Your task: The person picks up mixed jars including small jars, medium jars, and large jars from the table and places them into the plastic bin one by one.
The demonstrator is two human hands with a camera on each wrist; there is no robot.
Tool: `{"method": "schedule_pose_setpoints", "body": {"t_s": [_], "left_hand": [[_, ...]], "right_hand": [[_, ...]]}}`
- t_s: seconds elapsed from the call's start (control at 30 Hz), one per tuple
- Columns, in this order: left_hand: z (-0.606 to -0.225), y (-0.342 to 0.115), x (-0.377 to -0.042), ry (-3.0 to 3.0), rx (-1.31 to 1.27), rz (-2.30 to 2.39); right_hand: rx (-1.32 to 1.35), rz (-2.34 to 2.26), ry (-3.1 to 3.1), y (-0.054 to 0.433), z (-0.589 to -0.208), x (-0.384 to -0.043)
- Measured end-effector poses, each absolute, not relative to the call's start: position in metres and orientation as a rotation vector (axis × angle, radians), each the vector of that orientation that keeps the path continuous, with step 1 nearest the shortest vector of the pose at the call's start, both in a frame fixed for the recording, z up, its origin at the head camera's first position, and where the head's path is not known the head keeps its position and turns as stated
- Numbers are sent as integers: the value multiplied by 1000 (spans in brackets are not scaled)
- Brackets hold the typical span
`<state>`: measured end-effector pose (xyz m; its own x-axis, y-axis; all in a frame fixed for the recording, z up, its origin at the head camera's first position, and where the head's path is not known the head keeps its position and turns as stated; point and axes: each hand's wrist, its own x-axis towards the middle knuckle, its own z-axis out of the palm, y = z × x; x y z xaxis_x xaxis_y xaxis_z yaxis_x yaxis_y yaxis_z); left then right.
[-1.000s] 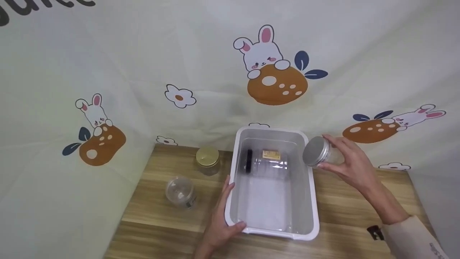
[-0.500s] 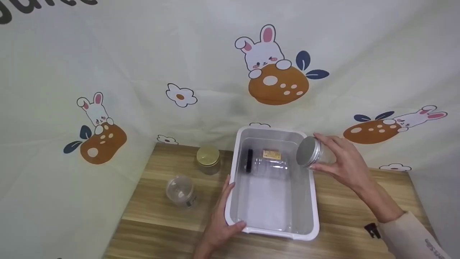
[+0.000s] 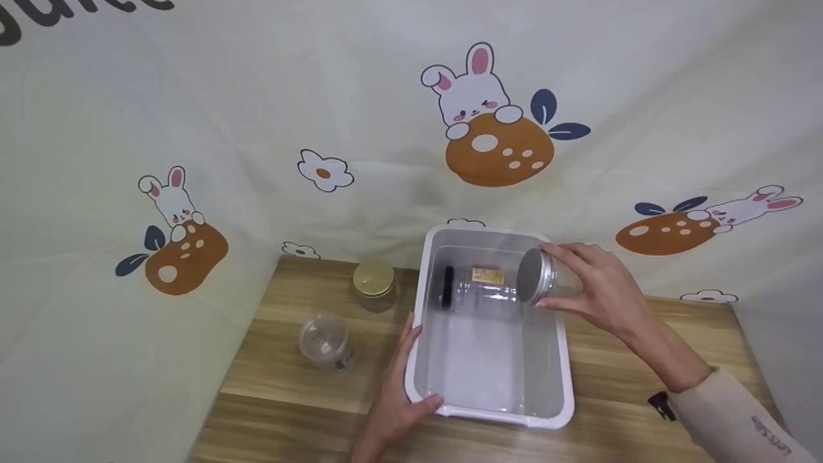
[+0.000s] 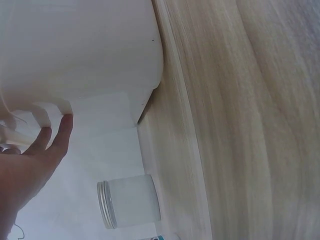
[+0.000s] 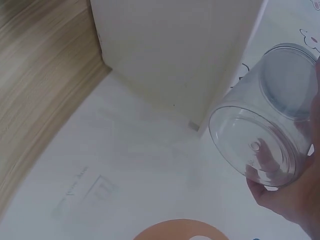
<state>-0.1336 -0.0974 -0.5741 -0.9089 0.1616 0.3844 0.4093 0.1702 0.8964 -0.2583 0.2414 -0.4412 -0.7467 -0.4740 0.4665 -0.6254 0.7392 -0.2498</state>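
Note:
A clear plastic jar with a silver screw lid (image 3: pixel 533 276) is tilted on its side in my right hand (image 3: pixel 604 289), fingers and thumb around its body. It hangs over the right rim of the white plastic bin (image 3: pixel 566 379), lid pointing left. In the right wrist view the jar's round base (image 5: pixel 252 145) faces the camera. My left hand (image 3: pixel 400 392) holds the bin's near left corner, thumb on the front rim and fingers along the left side. Inside the bin, a clear jar with a black lid (image 3: pixel 447 287) and a yellow label (image 3: pixel 487 275) lies on its side.
Left of the bin, a gold-lidded jar (image 3: pixel 373 280) stands on the wooden table (image 3: pixel 276 405). Nearer sits a clear container (image 3: pixel 325 341). A small black object (image 3: pixel 661 406) lies by the right sleeve. A rabbit-printed cloth (image 3: pixel 386 96) rises behind the table.
My right hand has carried the silver-lidded jar leftward, from beside the bin's right rim to over its inside. The left hand and the bin stay in place.

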Motion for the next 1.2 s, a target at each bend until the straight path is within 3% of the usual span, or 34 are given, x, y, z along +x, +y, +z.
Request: {"method": "schedule_pose_setpoints", "body": {"t_s": [0.17, 0.67, 1.2], "left_hand": [[-574, -97, -135, -2200, -632, -1795], [-572, -99, -135, -2264, -548, -1791], [-573, -98, -134, -2248, -583, -1744]], "right_hand": [[858, 518, -2573, 239, -441, -258], [952, 392, -2642, 192, -428, -264], [947, 336, -2640, 172, -442, -261]]}}
